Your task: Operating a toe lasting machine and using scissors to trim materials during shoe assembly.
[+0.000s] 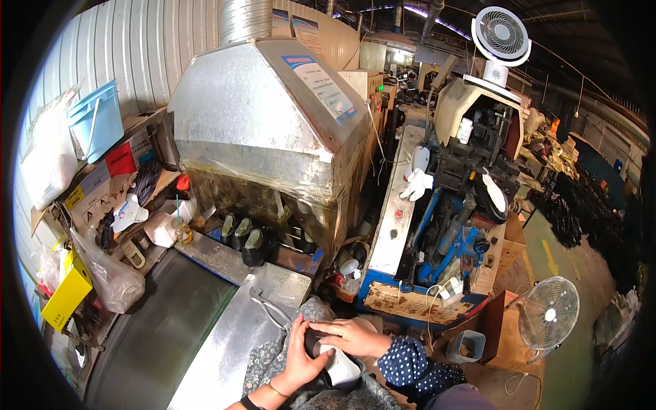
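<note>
Item: one shoe (344, 370), as it appears, dark at one end, white at the other; held above grey cloth (265, 359), beside the near part of the metal table's (217, 348) right edge. Left hand (305, 355): fingers together, clamped with the thumb about the piece. Right hand (353, 337): fingers nearly straight, laid across the dark end — from where I stand, I cannot tell whether they grip. Pliers (270, 309): lying at the table's right edge, in neither hand. Dark shoes (253, 247): three, pale inside, just beyond the table's far left corner, before the metal hood (253, 109); finished or waiting, unclear. Progress, in my judgement: handling under way — the piece not yet released or set down.
</note>
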Demonstrator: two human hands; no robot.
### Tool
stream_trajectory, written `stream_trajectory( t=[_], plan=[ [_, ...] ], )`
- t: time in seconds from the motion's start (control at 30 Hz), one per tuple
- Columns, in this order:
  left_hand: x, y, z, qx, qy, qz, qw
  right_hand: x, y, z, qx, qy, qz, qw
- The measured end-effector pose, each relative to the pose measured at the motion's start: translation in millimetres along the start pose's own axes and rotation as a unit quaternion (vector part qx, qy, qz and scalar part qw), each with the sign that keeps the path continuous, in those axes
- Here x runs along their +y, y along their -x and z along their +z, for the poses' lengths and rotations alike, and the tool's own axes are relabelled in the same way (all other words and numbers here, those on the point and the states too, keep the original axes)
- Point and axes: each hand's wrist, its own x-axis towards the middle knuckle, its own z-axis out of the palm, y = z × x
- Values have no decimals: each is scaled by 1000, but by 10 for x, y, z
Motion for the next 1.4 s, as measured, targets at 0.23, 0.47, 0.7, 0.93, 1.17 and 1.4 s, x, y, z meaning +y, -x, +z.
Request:
stream_trajectory(
  t=[0.23, 0.47, 0.7, 0.93, 1.17, 1.4],
  plan=[
    [-142, 119, -12, 29, -33, -22, 999, 100, -98, 269, 57, 8, -24, 998],
    [-284, 153, -178, 19, -70, -75, 995, 360, -174, 615, 82, -58, 14, 995],
    [-658, -231, -358, -64, 66, -142, 986, 563, 295, 702, 101, -81, 292, 947],
    [-786, -252, -315, -116, 323, -301, 890, 601, 245, 686, 181, -481, 430, 742],
    [-956, -284, -129, -119, 271, -305, 905, 502, 56, 774, -12, 2, 369, 929],
    [-935, -437, -178, -179, 303, -322, 879, 622, 234, 569, 31, -344, 365, 865]
  ],
)
